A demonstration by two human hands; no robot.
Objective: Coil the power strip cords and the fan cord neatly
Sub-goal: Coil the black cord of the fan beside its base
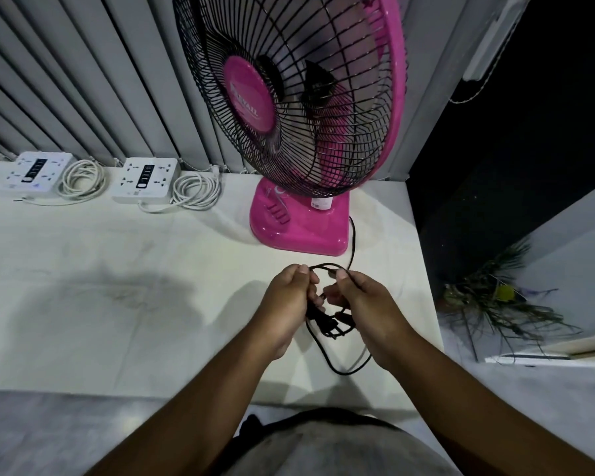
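A pink table fan (299,221) with a black grille stands on the white table (117,269). Its black cord (352,242) runs from the right of the base down to my hands. My left hand (285,304) grips small loops of the cord, and my right hand (368,304) pinches the strand beside it. A loose loop (344,371) hangs below my hands onto the table. Two white power strips (31,171) (148,180) sit at the back left, each with a coiled white cord (81,178) (196,190) next to it.
Grey vertical blinds (83,80) hang behind the table. The table's right edge (430,286) drops off to a dark gap, with a plant (502,304) beyond it. The table's front edge lies near my body.
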